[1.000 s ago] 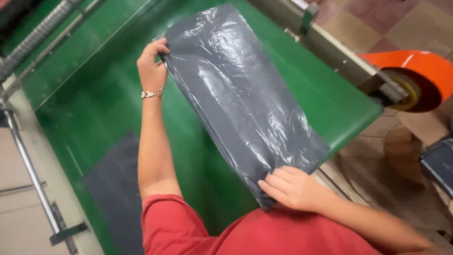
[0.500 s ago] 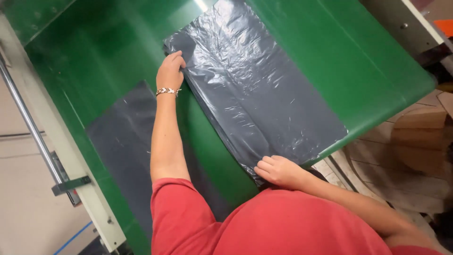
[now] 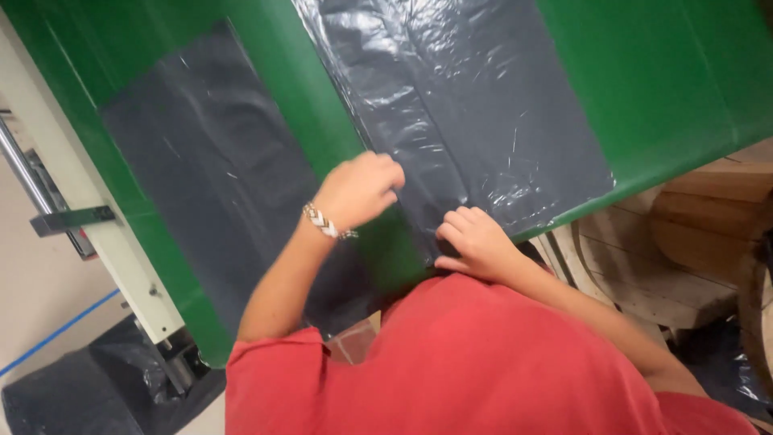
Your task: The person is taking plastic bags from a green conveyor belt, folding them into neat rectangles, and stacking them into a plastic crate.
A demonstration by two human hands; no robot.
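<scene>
A dark grey plastic bag (image 3: pixel 475 105) lies flat on the green conveyor belt (image 3: pixel 668 72). My left hand (image 3: pixel 358 189), with a beaded bracelet on its wrist, rests on the bag's near left edge with fingers curled. My right hand (image 3: pixel 475 242) pinches the bag's near corner at the belt's edge. A second dark grey bag (image 3: pixel 209 185) lies flat on the belt to the left, untouched. My red shirt fills the bottom of the view.
A white machine frame (image 3: pixel 97 234) with a metal bar (image 3: pixel 24 173) runs along the belt's left side. Black plastic (image 3: pixel 80 395) is heaped on the floor at lower left. Wooden spools (image 3: pixel 684 258) stand at right below the belt.
My left hand has slid down the bag's left edge toward me, close to my right hand. The view has tilted down and moved closer to the belt.
</scene>
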